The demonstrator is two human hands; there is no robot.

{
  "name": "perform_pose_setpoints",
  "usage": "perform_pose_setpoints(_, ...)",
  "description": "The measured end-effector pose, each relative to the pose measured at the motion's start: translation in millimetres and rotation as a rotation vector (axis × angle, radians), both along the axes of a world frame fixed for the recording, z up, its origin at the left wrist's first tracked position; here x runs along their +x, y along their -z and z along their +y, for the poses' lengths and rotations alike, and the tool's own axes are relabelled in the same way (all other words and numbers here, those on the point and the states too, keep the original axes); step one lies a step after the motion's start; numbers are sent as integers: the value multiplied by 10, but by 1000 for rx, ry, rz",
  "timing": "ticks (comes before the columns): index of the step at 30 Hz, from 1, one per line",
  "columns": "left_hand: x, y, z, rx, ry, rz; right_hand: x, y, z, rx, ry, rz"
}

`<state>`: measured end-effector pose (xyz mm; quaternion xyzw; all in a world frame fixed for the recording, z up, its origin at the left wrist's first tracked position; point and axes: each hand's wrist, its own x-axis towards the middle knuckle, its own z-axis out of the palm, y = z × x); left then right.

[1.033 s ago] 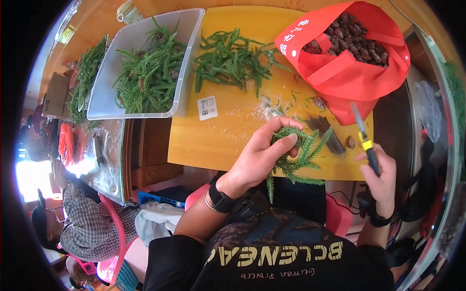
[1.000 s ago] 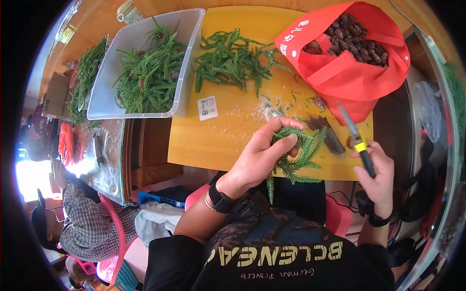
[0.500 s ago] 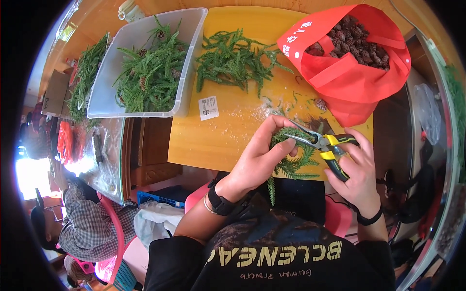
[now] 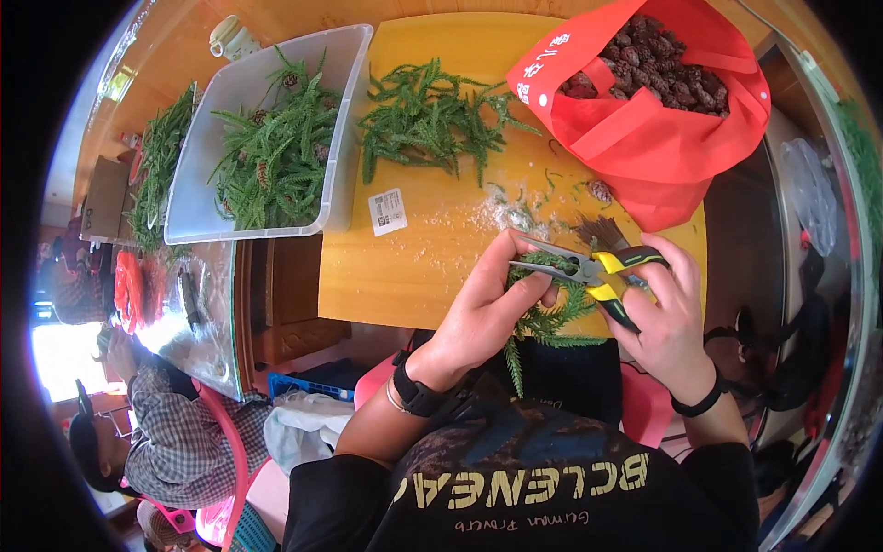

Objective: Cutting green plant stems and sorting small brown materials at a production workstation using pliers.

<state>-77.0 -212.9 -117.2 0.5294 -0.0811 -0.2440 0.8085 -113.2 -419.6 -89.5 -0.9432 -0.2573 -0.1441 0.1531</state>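
My left hand (image 4: pixel 492 304) pinches a green artificial pine sprig (image 4: pixel 554 317) over the near edge of the yellow table, and its needles hang below the fingers. My right hand (image 4: pixel 670 317) is wrapped round the yellow and black handles of long-nose pliers (image 4: pixel 587 269). The parted jaws of the pliers reach across the top of the sprig to the left fingertips. Whatever lies between the jaws is partly hidden by needles and fingers. Beyond my hands, a loose pine cone (image 4: pixel 600 190) and a dark bristly bundle (image 4: pixel 602 232) lie on the table.
A translucent bin (image 4: pixel 338 175) of green sprigs and cones stands at the far left. More sprigs (image 4: pixel 432 120) lie on the yellow table (image 4: pixel 386 285) near a white label (image 4: pixel 387 212). At the far right sits a red bag (image 4: pixel 635 147) of pine cones. Another person (image 4: pixel 189 442) sits at left.
The pliers have moved left along the sprig, bringing their jaw tips closer to my left fingers. The left hand keeps its pinch. The whole view has shifted slightly.
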Motion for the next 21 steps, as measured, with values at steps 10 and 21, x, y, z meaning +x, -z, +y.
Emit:
perform_pose_setpoints(10,-14,-24,15,18,-71,52,81,0,53,-97,1,30)
perform_pose_setpoints(21,-9,-60,84,-63,-125,103,256,31,65,-113,-120,31)
